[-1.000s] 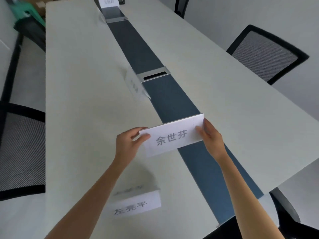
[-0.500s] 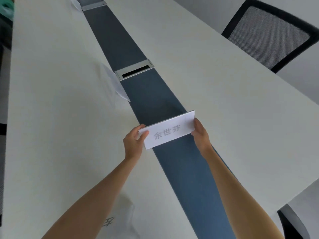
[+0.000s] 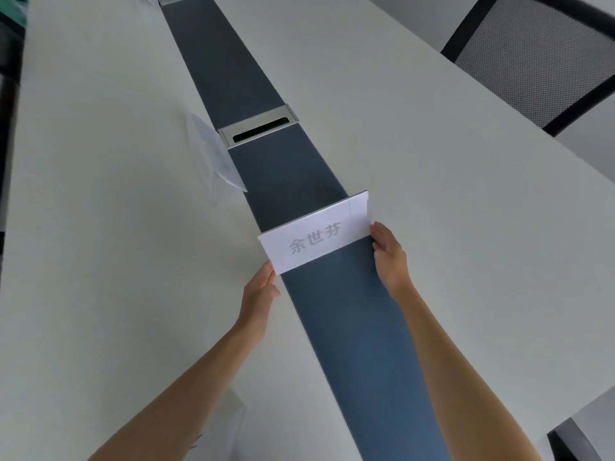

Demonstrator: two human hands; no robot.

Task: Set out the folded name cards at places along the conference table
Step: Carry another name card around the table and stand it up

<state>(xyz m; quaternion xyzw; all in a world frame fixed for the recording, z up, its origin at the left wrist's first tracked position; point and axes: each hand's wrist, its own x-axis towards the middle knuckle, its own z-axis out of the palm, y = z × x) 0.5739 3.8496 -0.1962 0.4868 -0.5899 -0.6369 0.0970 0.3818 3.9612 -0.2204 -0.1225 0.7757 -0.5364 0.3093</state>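
Item: card (image 3: 316,235), folded, white, printed with three grey characters facing us. Location: held over the dark strip (image 3: 286,171) that ran down the middle of the tabletop (image 3: 432,181), its far edge toward the right-hand half. We could not tell whether its lower edge touched the strip.

Grip, left: our left hand (image 3: 260,291) pinched the card's near left corner, fingers curled up to the paper's edge. Grip, right: our right hand (image 3: 387,252) pinched the right end, fingertips closed on the lower right corner. Both were closed on the one card; nothing else was in either. The card spanned the gap between the two hands, above and beyond them.

Step in hand, as we judged it: carrying this card across to a place on the right half, opposite the chair (image 3: 539,61). Next move would call for reaching further right, standing the card on its open edges with the name facing the seat, then releasing both corners together so it did not tip.

Also noted: a second card (image 3: 216,154) stood on the left half, just beside the cable slot (image 3: 259,129); a third card (image 3: 233,414) lay partly hidden behind our left forearm.
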